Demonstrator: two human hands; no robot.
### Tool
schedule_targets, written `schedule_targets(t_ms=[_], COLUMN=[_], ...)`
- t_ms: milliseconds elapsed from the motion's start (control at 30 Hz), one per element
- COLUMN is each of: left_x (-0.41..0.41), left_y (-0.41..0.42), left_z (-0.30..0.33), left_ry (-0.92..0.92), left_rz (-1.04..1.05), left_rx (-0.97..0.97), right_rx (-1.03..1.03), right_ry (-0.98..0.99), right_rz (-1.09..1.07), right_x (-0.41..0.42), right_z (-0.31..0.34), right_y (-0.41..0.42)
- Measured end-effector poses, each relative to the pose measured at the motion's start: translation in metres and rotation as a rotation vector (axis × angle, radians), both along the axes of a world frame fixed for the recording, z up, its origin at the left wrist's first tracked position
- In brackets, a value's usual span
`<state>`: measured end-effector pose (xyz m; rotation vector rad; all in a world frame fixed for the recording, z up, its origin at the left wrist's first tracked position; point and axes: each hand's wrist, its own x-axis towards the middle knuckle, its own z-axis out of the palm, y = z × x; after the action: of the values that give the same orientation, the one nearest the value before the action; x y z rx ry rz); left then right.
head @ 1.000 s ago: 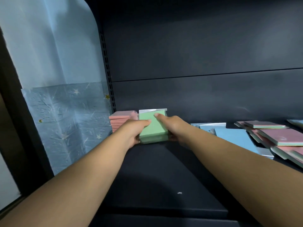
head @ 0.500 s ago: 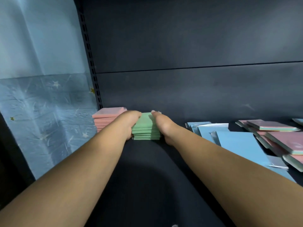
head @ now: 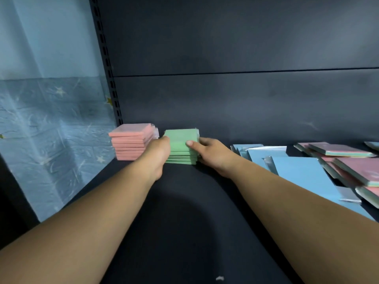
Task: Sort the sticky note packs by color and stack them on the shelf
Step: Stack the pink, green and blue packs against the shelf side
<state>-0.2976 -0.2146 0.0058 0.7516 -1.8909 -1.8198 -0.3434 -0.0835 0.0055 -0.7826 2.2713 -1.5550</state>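
A stack of several green sticky note packs (head: 180, 138) stands on the dark shelf (head: 184, 212) near the back wall. My left hand (head: 159, 152) grips its left side with the fingers curled around the edge. My right hand (head: 209, 152) holds its right side, thumb lying across the front of the stack. A stack of several pink packs (head: 131, 141) stands just left of the green one, beside the shelf upright. Loose blue packs (head: 295, 173) lie to the right.
At the far right lies a jumble of pink-topped multicolour packs (head: 356, 167). A perforated shelf upright (head: 106, 64) and a blue star-patterned wall covering (head: 51, 130) bound the left side. The dark back panel (head: 246, 99) closes the rear.
The green packs, held above the shelf a second ago, now sit as a squared stack beside the pink one. Both hands stay at its sides, and the view has shifted left.
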Motion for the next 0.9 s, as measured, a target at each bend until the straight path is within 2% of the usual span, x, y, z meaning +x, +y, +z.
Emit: schedule_targets(t_ms=[100,200,300,367,500,767,900], left_x=[-0.015,0.008,0.025,0.035,0.031,0.017,0.015], left_y=[-0.019,-0.004,-0.003,-0.010,-0.022,-0.022,-0.024], left_z=[-0.014,0.004,0.008,0.004,-0.003,-0.006,-0.008], left_ry=[-0.016,-0.012,-0.016,-0.022,0.011,0.047,-0.060], left_rz=[0.006,-0.055,-0.234,-0.353,-0.243,-0.179,-0.175], left_rx=[-0.046,-0.036,-0.030,-0.153,-0.361,-0.404,-0.560], right_rx=[0.031,0.085,0.189,0.195,0.191,0.154,0.172], right_ry=[0.058,0.098,0.215,0.235,0.241,0.193,0.184], right_rz=[-0.015,0.032,-0.033,-0.072,-0.102,-0.133,-0.124], right_x=[-0.001,0.001,-0.001,-0.002,-0.002,-0.008,-0.009], right_z=[0.001,0.003,0.001,0.001,0.000,-0.002,-0.003], right_y=[0.002,0.007,0.008,0.009,0.009,0.009,0.008])
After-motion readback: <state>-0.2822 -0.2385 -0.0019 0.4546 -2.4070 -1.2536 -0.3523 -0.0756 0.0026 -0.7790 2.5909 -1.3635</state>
